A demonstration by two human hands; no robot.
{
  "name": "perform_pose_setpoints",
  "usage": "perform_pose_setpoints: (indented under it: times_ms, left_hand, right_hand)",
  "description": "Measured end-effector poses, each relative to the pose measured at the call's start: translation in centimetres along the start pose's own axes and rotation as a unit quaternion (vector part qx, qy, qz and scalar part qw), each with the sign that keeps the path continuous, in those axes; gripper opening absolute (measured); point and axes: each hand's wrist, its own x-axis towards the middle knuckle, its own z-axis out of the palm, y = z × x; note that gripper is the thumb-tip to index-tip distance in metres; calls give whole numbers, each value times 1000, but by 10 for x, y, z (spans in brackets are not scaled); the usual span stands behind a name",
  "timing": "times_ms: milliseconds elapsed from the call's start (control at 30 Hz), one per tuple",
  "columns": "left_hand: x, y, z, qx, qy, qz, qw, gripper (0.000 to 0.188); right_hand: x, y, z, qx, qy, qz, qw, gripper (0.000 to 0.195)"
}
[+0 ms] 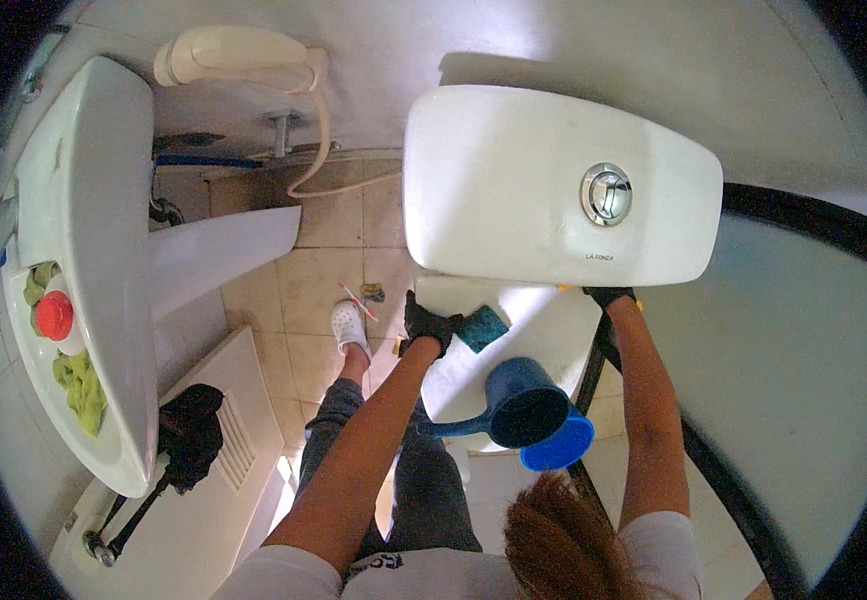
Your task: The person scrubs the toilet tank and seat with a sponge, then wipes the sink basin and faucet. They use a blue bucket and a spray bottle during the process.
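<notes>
My left hand (pixel 431 326), in a black glove, lies at the left edge of the white toilet lid (pixel 463 379). Its thumb reaches the corner of a green scouring pad (pixel 483 330) on the lid. A small yellow bit shows beside this hand; whether it is gripped is unclear. My right hand (pixel 610 295), also in a black glove, is at the lid's far right corner, its fingers hidden under the front of the white cistern (pixel 508 187). Something yellow (pixel 639 305) peeks out on both sides of it. A dark blue dipper (pixel 523 394) with a handle stands on the lid.
A bright blue container (pixel 564 442) is beyond the dipper. At left, a washbasin (pixel 110 262) holds green cloths (pixel 80 382) and a red-capped item (pixel 55 315). A toothbrush (pixel 358 301) lies on the floor tiles. A black bag (pixel 189 435) hangs on the door handle. A dark-framed panel (pixel 793 360) stands right.
</notes>
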Motion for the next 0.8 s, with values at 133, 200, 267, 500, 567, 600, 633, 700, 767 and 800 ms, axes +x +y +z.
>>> perform_pose_setpoints:
  times_ms: [133, 200, 267, 500, 567, 600, 633, 700, 767, 800]
  left_hand:
    - [-8, 13, 5, 77, 18, -7, 997, 117]
    - [-1, -3, 3, 67, 33, -12, 997, 117]
    - [5, -8, -4, 53, 33, -7, 998, 117]
    - [-16, 28, 1, 99, -5, -64, 993, 116]
    - [-6, 15, -10, 92, 2, -54, 994, 116]
    - [-1, 9, 4, 88, -7, -16, 996, 116]
    - [2, 2, -2, 95, 3, 4, 995, 116]
    - [-5, 14, -2, 125, 15, -24, 992, 116]
    - [-13, 23, 5, 119, 1, -29, 992, 116]
    - [-5, 14, -1, 103, 2, -28, 994, 116]
  right_hand:
    - [-4, 44, 4, 152, -22, -18, 988, 37]
    - [-7, -7, 8, 34, 47, 9, 998, 38]
    - [-8, -62, -8, -20, 132, 45, 990, 39]
    - [-18, 15, 29, -35, -65, -35, 997, 42]
    - [-8, -33, -17, -34, -127, -1, 991, 43]
    - [-3, 13, 23, -24, -99, -6, 995, 44]
    - [2, -6, 7, 2, -76, -33, 997, 45]
    - [-6, 7, -9, 147, -45, -27, 988, 46]
    - [-11, 30, 11, 133, -12, -20, 991, 47]
    - [-7, -7, 13, -14, -49, 19, 999, 46]
